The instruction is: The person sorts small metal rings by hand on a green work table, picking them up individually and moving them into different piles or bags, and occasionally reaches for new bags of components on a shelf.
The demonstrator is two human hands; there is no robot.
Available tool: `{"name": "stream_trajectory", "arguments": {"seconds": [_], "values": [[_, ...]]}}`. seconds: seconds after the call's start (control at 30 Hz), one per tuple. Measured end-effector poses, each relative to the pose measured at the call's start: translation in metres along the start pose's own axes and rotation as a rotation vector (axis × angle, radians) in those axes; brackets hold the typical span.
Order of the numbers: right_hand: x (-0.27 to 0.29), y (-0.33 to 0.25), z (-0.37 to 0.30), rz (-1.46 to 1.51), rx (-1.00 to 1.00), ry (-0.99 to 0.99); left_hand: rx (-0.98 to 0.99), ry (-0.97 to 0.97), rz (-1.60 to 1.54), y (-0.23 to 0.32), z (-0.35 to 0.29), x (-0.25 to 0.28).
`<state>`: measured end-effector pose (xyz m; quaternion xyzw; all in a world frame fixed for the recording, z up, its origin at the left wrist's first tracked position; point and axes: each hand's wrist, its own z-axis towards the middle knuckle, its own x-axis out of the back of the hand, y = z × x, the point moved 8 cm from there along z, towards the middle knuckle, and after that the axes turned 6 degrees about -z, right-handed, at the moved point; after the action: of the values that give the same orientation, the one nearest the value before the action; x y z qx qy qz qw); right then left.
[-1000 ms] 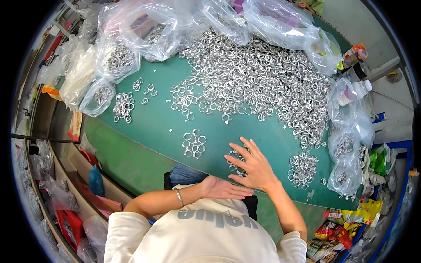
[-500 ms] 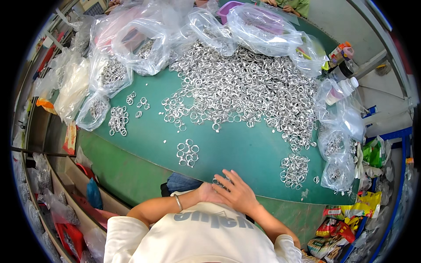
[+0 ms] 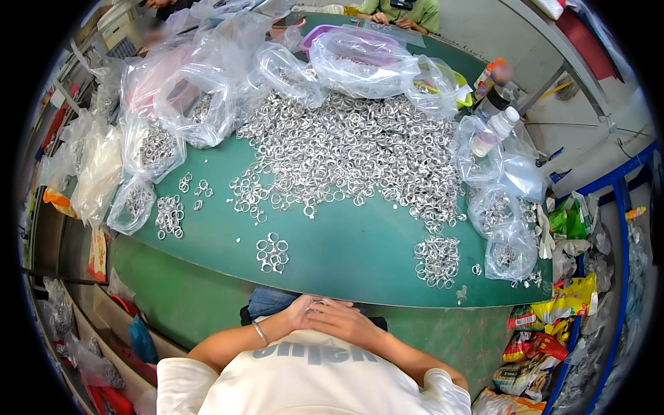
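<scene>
Close to my body, just past the table's near edge, my left hand (image 3: 299,315) is cupped, palm up, around a few silver rings (image 3: 317,302). Only a bit of them shows between the hands. My right hand (image 3: 340,320) lies across it with its fingers stretched out, covering most of what is in the palm. Ahead on the green table (image 3: 346,256) sits a small cluster of silver rings (image 3: 273,252). A large heap of similar rings (image 3: 353,145) spreads over the table's middle and far part.
Smaller ring piles lie at the right (image 3: 437,261) and left (image 3: 169,216). Clear plastic bags (image 3: 197,104) line the far and left sides. A white bottle (image 3: 495,131) and more bags stand at the right. Across the table, another person's hands (image 3: 394,21) are at work.
The view has shifted, moving the table contents leftward in the picture. My right hand's fingers, spread and raised before, now lie lower and closer together over my left hand.
</scene>
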<state>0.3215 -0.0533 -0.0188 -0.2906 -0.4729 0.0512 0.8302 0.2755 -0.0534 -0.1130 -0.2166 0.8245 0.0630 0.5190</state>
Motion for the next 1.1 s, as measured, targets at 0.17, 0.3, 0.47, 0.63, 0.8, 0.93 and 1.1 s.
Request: {"name": "stream_trajectory", "arguments": {"seconds": [0.17, 0.3, 0.47, 0.63, 0.8, 0.93, 1.1], "values": [[0.012, -0.014, 0.007, -0.063, 0.041, 0.152, -0.077, -0.058, 0.015, 0.001, -0.010, 0.006], [0.030, -0.022, 0.015, -0.116, 0.022, 0.294, -0.186, 0.419, 0.192, 0.007, -0.033, 0.003], [0.058, -0.025, 0.023, -0.248, -0.012, 0.506, -0.206, -0.059, 0.000, 0.005, -0.024, -0.039], [0.086, -0.010, 0.031, -0.308, -0.128, 0.628, -0.568, 0.003, 0.346, 0.033, -0.005, -0.065], [0.125, 0.015, 0.024, -0.375, -0.370, 0.712, -0.409, 0.068, -0.085, 0.034, 0.014, -0.123], [0.173, 0.037, 0.009, -0.401, -0.484, 0.839, -0.324, -0.088, -0.145, 0.053, 0.065, -0.150], [0.257, 0.078, -0.056, -0.653, -0.777, 0.993, -0.159, -0.191, -0.188, 0.071, 0.135, -0.218]]}}
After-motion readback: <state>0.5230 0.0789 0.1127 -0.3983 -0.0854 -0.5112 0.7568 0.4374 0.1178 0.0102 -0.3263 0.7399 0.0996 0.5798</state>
